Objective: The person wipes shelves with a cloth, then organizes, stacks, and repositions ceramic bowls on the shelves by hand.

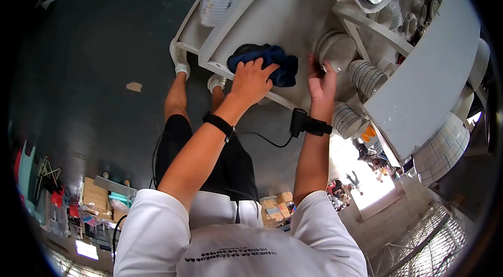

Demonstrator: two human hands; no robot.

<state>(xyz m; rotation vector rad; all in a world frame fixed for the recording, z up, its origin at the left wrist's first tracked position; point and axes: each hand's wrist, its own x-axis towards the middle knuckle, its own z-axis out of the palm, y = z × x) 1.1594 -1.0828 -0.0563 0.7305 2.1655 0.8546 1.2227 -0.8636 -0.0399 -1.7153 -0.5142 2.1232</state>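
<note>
My left hand [252,80] lies palm down over a bunched dark blue cloth [283,67], its fingers bent onto the fabric. The cloth rests on a light grey shelf [299,7] near its front edge. A dark object, partly hidden, shows behind the cloth. To the right, my right hand [321,79] grips the near edge of a pale round bowl [338,51], with its thumb and fingers around the rim. Whether more bowls are nested with it, I cannot tell.
Stacked patterned bowls [368,78] and another stack [347,120] stand right of my right hand. Clear plastic containers [216,2] are at the upper left. A white panel [427,75] and a large checked bowl stack [443,148] are farther right. A cable runs between my wrists.
</note>
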